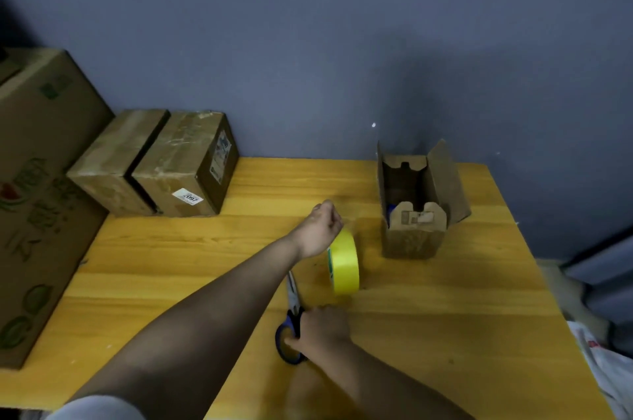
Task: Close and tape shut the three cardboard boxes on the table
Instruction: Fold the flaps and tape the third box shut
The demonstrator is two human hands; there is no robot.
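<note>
A yellow tape roll (344, 262) stands on edge mid-table. My left hand (320, 231) grips its top from the left side. My right hand (323, 327) holds the blue handles of the scissors (292, 313), which lie flat on the table with the blades pointing away toward the roll. A small open cardboard box (416, 214) stands to the right of the roll, its flaps up. Two closed, taped boxes sit side by side at the back left, one (113, 162) on the left and one (186, 166) with a white label.
A large printed carton (37, 186) fills the table's left edge. The wooden table (445, 316) meets a grey wall at the back. White plastic material (609, 368) lies off the table's right edge.
</note>
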